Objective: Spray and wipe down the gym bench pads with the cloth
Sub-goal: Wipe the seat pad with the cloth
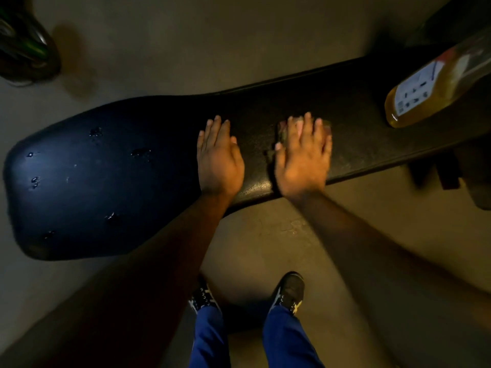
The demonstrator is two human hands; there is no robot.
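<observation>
A long black bench pad [106, 168] runs from lower left to upper right, with several wet spray drops on its wide left end. My left hand [219, 158] rests flat on the middle of the pad, fingers together, holding nothing. My right hand [304, 155] lies flat, pressing a small cloth [283, 130] onto the pad; only the cloth's edges show around my fingers. The right hand is motion-blurred. A spray bottle [435, 83] of yellow liquid with a white label lies on the pad at the upper right, its top out of frame.
The floor [265, 235] around the bench is bare concrete. My two shoes [288, 290] and blue trouser legs stand just in front of the bench. A dark object with green marks [24, 46] sits at the top left. The bench frame [441, 168] shows at right.
</observation>
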